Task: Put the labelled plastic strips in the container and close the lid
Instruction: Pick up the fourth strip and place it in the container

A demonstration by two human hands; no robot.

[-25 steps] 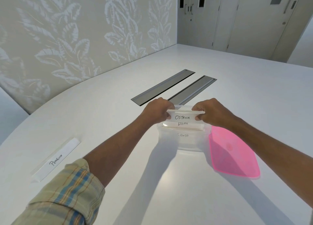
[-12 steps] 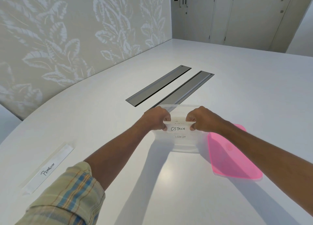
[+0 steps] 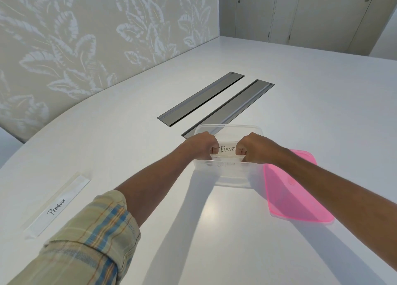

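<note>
Left hand [image 3: 200, 145] and right hand [image 3: 255, 147] curled inside clear plastic container [image 3: 232, 178], fingertips hidden, grip on strip unclear, "Bear" strip [image 3: 227, 149] between fists, blurred lettering below, translucent pink lid [image 3: 294, 188] beside, "Penguin" strip [image 3: 57, 205] far left on white table [image 3: 214, 241].

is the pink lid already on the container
No, the pink lid lies flat on the table beside the open container.

Pink lid [image 3: 296, 190], white table [image 3: 214, 231], plaid sleeve [image 3: 90, 237] (blue-beige).
</note>
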